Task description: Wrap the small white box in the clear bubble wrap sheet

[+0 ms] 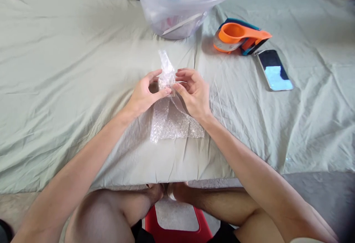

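Observation:
A clear sheet of bubble wrap [180, 124] lies on the cloth in front of me, its upper part bunched into a small bundle with a loose end sticking up. My left hand [145, 91] pinches that bundle from the left, thumb in front and fingers behind. From the other side, the thumb and curled fingers of my right hand [194, 91] close on its right edge. Whether something is wrapped inside the bundle cannot be made out.
Beyond my hands stands a translucent purple basin [177, 24] holding plastic packaging with a green label. To the right are an orange tape dispenser [241, 36] and a phone [274, 71]. The pale green cloth [69, 69] ends above my knees; a red stool [177, 233] is below.

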Tool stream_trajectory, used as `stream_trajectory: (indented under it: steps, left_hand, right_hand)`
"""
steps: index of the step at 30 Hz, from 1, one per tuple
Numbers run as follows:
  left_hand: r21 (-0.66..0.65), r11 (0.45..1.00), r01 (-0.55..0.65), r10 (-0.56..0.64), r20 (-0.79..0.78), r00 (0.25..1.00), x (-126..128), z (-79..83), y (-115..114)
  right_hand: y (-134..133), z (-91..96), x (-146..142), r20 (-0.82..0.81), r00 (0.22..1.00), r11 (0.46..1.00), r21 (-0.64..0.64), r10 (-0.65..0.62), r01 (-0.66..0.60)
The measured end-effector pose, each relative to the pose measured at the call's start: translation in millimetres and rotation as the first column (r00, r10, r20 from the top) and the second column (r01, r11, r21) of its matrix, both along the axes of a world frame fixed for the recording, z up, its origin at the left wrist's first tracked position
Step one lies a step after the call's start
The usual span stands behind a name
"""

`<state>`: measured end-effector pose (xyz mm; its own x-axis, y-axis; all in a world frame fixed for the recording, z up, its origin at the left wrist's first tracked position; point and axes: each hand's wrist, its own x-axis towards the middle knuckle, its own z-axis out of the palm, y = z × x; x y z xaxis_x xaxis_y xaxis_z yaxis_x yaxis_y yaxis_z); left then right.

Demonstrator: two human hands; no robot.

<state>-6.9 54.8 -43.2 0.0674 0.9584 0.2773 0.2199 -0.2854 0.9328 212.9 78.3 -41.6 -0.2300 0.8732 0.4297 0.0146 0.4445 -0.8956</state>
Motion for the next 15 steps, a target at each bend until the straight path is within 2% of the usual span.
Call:
stream_trajectory:
  steps: [3, 7, 11, 15]
  left_hand:
    - [-0.062, 0.994, 0.094, -0.090, 0.073, 0.993, -1.5, 11.4, -4.6]
    - [-0.044, 0.991, 0.129, -0.125, 0.085, 0.989, -3.3, 18.8, -7.2]
    - [-0.024, 0.990, 0.137, -0.136, 0.059, 0.989, -2.1, 16.6, -6.7]
    - [0.029, 0.996, 0.084, -0.085, 0.058, 0.995, -1.4, 8.6, -2.1]
  right_hand:
    - [0.6, -2.6, 1.3, 0.063, 0.998, 0.998, -0.059, 0.009, -0.006]
    - [-2.0, 4.1, 3.8, 0.082, 0.991, 0.982, -0.163, 0.109, -0.095]
    - [-5.1, 13.0, 2.8, 0.058, 0.988, 0.976, -0.172, 0.144, -0.132]
    - [-6.2, 18.0, -0.2, 0.092, 0.990, 0.985, -0.145, 0.104, -0.090]
